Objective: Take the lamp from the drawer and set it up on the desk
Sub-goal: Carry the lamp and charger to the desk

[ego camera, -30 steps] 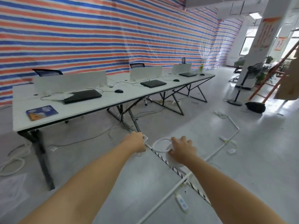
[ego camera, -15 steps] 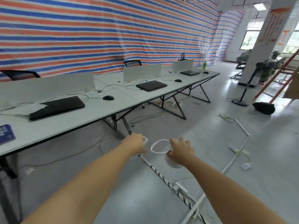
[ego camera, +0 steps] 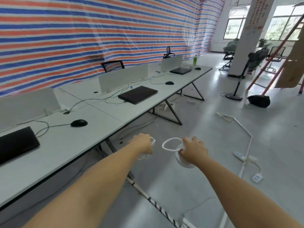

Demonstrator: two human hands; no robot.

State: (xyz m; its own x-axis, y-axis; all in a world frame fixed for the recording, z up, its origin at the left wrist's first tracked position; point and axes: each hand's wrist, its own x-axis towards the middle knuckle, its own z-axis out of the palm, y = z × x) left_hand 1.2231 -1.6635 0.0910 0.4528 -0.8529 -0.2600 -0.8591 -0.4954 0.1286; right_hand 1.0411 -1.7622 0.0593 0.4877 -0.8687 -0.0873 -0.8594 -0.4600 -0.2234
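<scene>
My right hand (ego camera: 193,149) grips a small white lamp (ego camera: 182,160); its ring-shaped head sticks out to the left and its round base shows below my fingers. My left hand (ego camera: 142,143) is closed around the lamp's bundled white cord (ego camera: 153,141), a short way left of the ring. Both hands are held out in front of me above the grey floor, just right of the front edge of the long white desk (ego camera: 102,122). No drawer is in sight.
On the desk lie closed black laptops (ego camera: 137,94), black mice (ego camera: 79,123), cables and white divider panels (ego camera: 123,78). White cable ducts and power strips (ego camera: 239,156) run across the floor. A standing fan (ego camera: 236,83), a black bag (ego camera: 258,101) and an orange ladder stand far right.
The view has moved forward and right along the desk; the blue book and the desk's near end have left the frame. Both hands keep the same hold on the lamp and the cord.
</scene>
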